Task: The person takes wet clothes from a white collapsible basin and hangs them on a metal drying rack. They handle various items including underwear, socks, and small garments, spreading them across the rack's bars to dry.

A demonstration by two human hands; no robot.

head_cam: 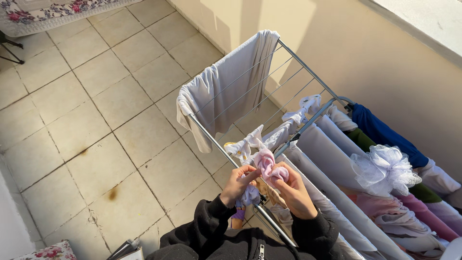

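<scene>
- Both hands meet over the near rail of the grey metal folding drying rack (308,72), close to its near corner, working a small pale pink bunched sock (266,161).
- The left hand (237,185) is closed in a pinch: thumb and fingertips clamp the sock's lower edge, with a lilac scrap of cloth (249,196) tucked below the palm.
- The right hand (291,190) is curled shut around the sock's rounded end, fingers wrapped over the fabric.
- The sock sits between the two hands, just above the rail, beside a small white knotted garment (245,147) hanging on the same rail.
- Its long axis appears to run roughly across the rail, from one hand to the other; it is crumpled, so which end is the toe cannot be told.
- To do this well, I judge the fabric wants pulling flat between the two grips and keeping clear of the white bedsheet (226,86) draped at the far corner.
</scene>
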